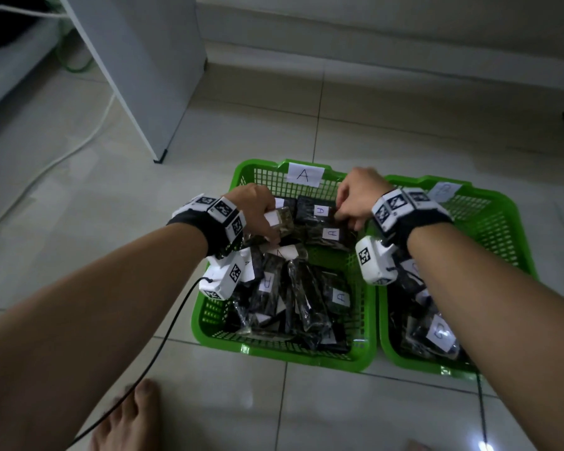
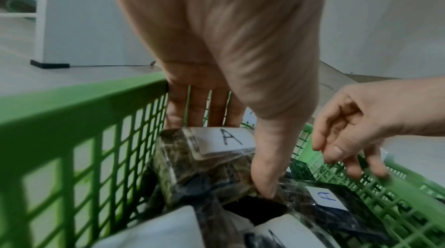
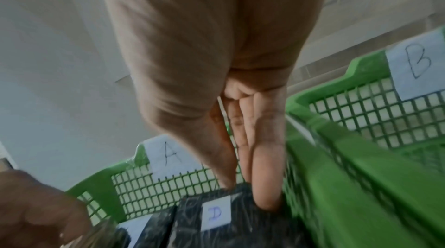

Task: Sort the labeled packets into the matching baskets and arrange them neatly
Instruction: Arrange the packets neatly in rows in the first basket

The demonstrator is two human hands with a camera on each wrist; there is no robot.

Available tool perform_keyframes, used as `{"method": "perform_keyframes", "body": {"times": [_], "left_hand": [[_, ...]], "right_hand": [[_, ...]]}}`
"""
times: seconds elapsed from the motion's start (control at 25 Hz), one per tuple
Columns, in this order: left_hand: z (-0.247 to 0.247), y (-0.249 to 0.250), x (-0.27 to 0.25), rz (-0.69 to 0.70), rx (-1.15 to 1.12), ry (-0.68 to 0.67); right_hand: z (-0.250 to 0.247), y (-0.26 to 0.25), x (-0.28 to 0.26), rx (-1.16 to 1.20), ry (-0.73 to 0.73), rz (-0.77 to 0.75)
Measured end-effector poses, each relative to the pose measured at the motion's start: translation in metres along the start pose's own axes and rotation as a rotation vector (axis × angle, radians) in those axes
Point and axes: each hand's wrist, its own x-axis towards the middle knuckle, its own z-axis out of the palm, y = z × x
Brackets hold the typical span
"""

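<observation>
Head view: two green plastic mesh baskets sit side by side on the tiled floor, A-labelled [image 1: 241, 177] left (half full), B-labelled [image 1: 502, 222] right. Left hand [image 1: 256, 208] grips a clear A-tagged packet [image 2: 204, 158] over basket A; right hand [image 1: 355, 196] fingers press a dark packet [image 1: 313, 211] at its far end.
</observation>
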Motion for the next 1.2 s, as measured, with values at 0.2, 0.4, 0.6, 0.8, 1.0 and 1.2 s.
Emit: {"method": "perform_keyframes", "body": {"times": [0.2, 0.4, 0.6, 0.8, 1.0, 1.2], "left_hand": [[0.001, 0.001, 0.002, -0.025, -0.012, 0.009], [0.003, -0.001, 0.003, -0.029, 0.007, 0.01], [-0.002, -0.001, 0.007, 0.0, -0.039, -0.014], [-0.004, -0.004, 0.003, 0.071, -0.189, 0.118], [-0.013, 0.009, 0.002, 0.245, -0.194, 0.394], [-0.019, 0.031, 0.005, 0.269, -0.309, 0.392]], "right_hand": [[0.011, -0.011, 0.002, -0.157, -0.005, -0.021], [0.03, -0.018, -0.006, -0.314, 0.001, -0.086], [0.03, -0.017, -0.003, -0.306, 0.012, -0.098], [0.025, -0.009, -0.003, -0.184, -0.011, -0.04], [-0.002, -0.009, -0.01, 0.613, -0.001, -0.028], [-0.012, -0.003, -0.016, 0.808, -0.071, -0.071]]}}
